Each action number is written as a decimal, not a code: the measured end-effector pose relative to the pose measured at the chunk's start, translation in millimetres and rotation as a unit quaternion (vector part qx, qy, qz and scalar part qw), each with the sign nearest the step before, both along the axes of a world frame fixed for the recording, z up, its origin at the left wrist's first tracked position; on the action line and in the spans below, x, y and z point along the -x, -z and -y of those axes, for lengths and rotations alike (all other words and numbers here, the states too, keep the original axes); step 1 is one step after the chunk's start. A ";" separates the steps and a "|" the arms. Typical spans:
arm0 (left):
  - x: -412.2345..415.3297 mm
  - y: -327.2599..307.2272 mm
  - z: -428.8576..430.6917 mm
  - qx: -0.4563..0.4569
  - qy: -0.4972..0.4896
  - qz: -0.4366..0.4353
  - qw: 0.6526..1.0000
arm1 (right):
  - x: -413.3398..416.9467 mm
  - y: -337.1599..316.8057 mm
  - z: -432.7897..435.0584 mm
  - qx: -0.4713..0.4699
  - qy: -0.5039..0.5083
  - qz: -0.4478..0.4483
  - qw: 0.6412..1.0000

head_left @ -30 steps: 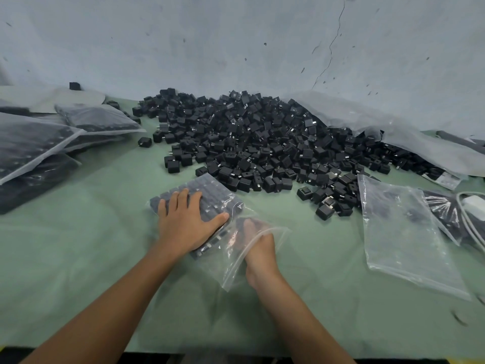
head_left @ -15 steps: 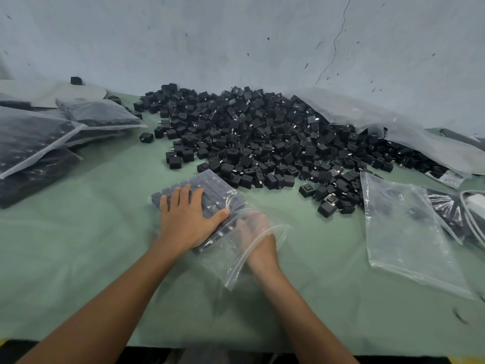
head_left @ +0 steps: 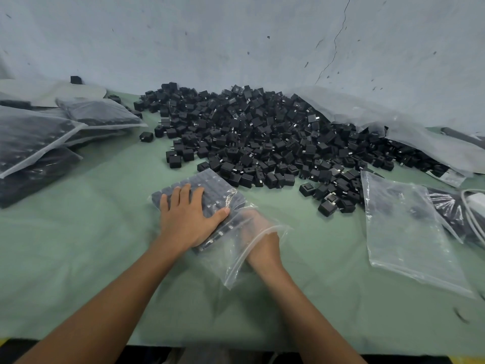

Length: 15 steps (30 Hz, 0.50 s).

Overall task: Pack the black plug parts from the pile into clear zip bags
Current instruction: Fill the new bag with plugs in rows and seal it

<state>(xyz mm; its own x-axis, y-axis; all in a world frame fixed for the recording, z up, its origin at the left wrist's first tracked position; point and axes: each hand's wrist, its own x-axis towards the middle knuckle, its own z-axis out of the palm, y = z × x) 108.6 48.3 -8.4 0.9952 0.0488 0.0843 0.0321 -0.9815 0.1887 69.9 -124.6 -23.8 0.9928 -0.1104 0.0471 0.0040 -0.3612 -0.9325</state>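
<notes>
A big pile of black plug parts [head_left: 262,132] lies at the back middle of the green table [head_left: 78,258]. In front of it lies a clear zip bag [head_left: 236,261] with neat rows of plug parts [head_left: 207,185] in its far half. My left hand [head_left: 189,219] presses flat on top of the packed rows, fingers straight. My right hand [head_left: 262,243] reaches in through the bag's open mouth. Its fingers show only blurred through the plastic, stretched toward the parts.
Filled zip bags [head_left: 29,135] are stacked at the far left. An empty clear zip bag [head_left: 404,232] lies flat to the right. A large crumpled plastic sheet [head_left: 393,127] runs along the wall behind the pile. A white cable [head_left: 477,203] sits at the right edge.
My right hand has slid a little deeper into the bag. My left hand stays pressed on the packed rows.
</notes>
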 end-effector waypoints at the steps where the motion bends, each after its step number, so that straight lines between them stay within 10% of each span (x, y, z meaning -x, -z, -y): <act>1: -0.1 0.1 0.0 -0.001 0.000 0.000 1.000 | -0.3 2.1 -2.2 -0.015 0.011 0.005 1.000; 15: 3.4 -1.1 0.8 0.001 -0.004 0.004 1.000 | 8.9 4.6 -3.4 0.051 0.003 0.047 0.998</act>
